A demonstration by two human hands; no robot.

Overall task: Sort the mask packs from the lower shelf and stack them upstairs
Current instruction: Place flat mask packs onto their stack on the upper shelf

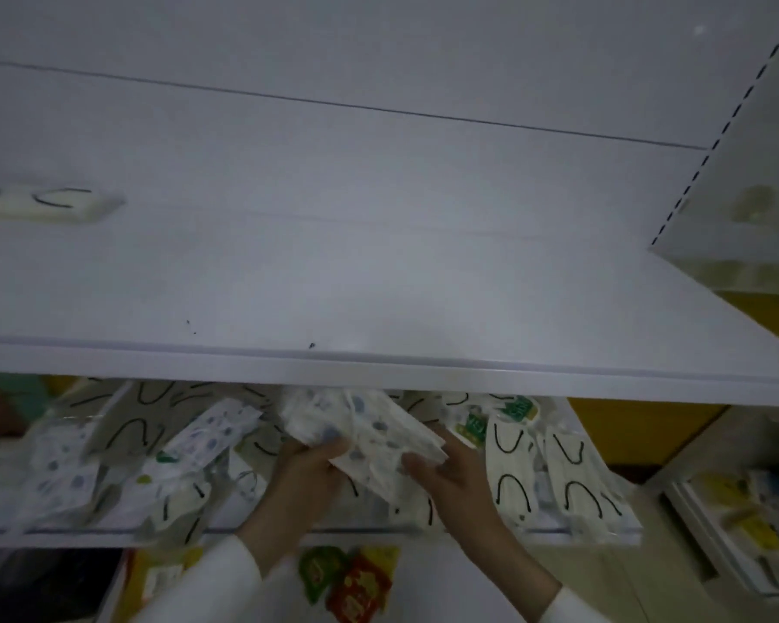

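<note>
Gripping one bundle of spotted mask packs (369, 436) between them, the two hands meet at the centre of the lower shelf (41, 538), just beneath the front lip of the upper shelf (378, 272). Left hand (309, 465): fingers curled round the bundle's near left edge. Right hand (450, 476): thumb and fingers pinching its near right corner. The bundle's far end is tucked under the upper shelf's lip. Loose mask packs (190, 447) lie scattered to the left of the hands. White packs with black ear-loops (513, 465) overlap to the right, some overhanging the shelf's near edge. A single pack (50, 203) lies flat at the far left of the upper shelf, well apart from the hands. Red, green and yellow packets (347, 582) show below, between the white sleeves (226, 577). Blur obscures finer detail.
</note>
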